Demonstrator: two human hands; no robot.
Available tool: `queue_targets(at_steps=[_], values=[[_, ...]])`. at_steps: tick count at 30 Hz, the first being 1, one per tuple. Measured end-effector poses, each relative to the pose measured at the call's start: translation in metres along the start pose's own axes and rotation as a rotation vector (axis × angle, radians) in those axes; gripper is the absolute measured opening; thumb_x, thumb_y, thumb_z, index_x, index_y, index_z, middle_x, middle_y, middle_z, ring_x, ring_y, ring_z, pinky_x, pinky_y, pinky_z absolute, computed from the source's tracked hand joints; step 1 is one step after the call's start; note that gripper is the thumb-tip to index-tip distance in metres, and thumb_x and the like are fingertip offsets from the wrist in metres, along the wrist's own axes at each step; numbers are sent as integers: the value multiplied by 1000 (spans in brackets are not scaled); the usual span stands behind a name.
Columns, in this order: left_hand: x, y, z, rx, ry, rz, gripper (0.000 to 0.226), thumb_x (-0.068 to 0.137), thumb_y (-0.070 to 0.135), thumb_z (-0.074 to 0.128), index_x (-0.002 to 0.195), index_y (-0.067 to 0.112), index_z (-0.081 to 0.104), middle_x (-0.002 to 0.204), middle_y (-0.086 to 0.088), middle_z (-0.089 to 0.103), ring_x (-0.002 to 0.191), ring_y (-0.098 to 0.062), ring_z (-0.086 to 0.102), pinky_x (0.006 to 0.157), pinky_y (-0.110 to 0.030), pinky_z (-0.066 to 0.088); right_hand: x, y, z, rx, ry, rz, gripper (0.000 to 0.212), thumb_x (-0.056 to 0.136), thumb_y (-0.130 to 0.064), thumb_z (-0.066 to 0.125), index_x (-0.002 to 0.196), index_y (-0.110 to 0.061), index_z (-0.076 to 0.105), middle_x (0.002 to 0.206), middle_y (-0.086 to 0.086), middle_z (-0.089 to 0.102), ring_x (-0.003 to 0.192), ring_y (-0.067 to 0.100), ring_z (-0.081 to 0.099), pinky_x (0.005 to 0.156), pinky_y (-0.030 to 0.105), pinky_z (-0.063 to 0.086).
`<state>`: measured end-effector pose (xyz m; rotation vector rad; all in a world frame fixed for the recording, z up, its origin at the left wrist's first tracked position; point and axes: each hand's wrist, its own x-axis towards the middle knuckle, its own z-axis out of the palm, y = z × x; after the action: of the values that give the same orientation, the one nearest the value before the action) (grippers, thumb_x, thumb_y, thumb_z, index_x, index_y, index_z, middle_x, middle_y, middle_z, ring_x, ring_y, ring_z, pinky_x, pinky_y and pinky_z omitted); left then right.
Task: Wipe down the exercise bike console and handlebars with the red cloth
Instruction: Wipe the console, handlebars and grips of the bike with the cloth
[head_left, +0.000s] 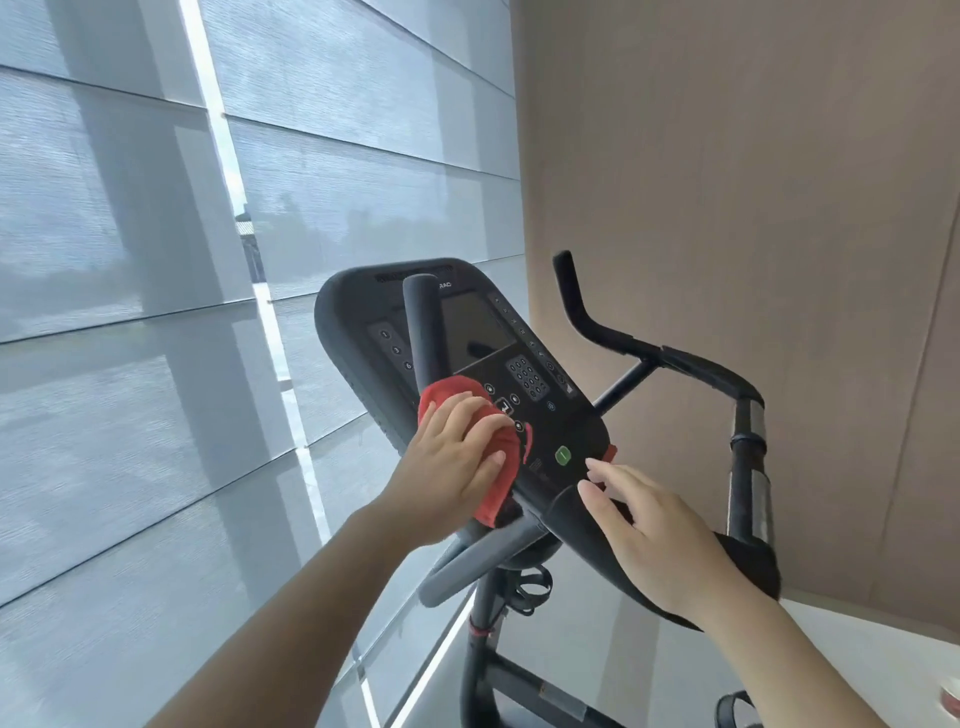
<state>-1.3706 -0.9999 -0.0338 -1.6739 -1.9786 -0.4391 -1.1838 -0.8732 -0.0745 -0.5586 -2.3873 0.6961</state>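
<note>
Fingers (470, 415) of the left hand (447, 467) lie close together and curled over the red cloth (480, 447), pressing it flat against the lower left part of the exercise bike console (467, 332). The cloth bunches out above the fingertips and hangs in a fold below the thumb, where it meets the grey curved handlebar (483, 556) under the console. Just beyond the fingertips sit small round buttons and a number keypad (527, 376), with the dark screen (467, 325) farther up. An upright black grip (423, 322) rises directly above the knuckles, crossing in front of the console face.

Fingers of the right hand (654, 535) are loosely spread and slightly bent, holding nothing; the fingertips touch or hover at the console's lower right edge, and I cannot tell which. A green button (563, 455) lies just left of the index fingertip, and a red tab (609, 453) shows just above it. Beneath the palm runs a black padded rest. Beyond the hand, well apart, the right handlebar (675, 358) bends upward and outward. Window blinds (156, 260) fill the left side, and a tan wall (753, 182) the right.
</note>
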Motion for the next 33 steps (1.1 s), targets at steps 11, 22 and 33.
queue_targets(at_steps=[11, 22, 33], values=[[-1, 18, 4, -117, 47, -48, 32, 98, 29, 39, 128, 25, 49, 129, 5, 47, 127, -17, 36, 109, -37, 26, 0, 3, 0, -29, -22, 7, 55, 88, -61, 25, 130, -33, 47, 134, -18, 49, 124, 2, 43, 99, 23, 34], [-3, 46, 6, -65, 42, -125, 32, 95, 28, 44, 126, 25, 51, 130, 6, 47, 126, -14, 36, 108, -28, 26, -2, 3, -2, -22, -34, -55, 51, 92, -56, 27, 129, -29, 48, 132, -13, 53, 121, 9, 47, 97, 29, 37], [-11, 49, -12, -76, 65, -100, 31, 97, 18, 43, 125, 19, 55, 130, 0, 49, 123, -17, 40, 101, -16, 26, 0, 4, -5, 63, -8, -102, 46, 95, -49, 30, 134, -28, 43, 134, -12, 49, 122, 5, 44, 90, 19, 33]])
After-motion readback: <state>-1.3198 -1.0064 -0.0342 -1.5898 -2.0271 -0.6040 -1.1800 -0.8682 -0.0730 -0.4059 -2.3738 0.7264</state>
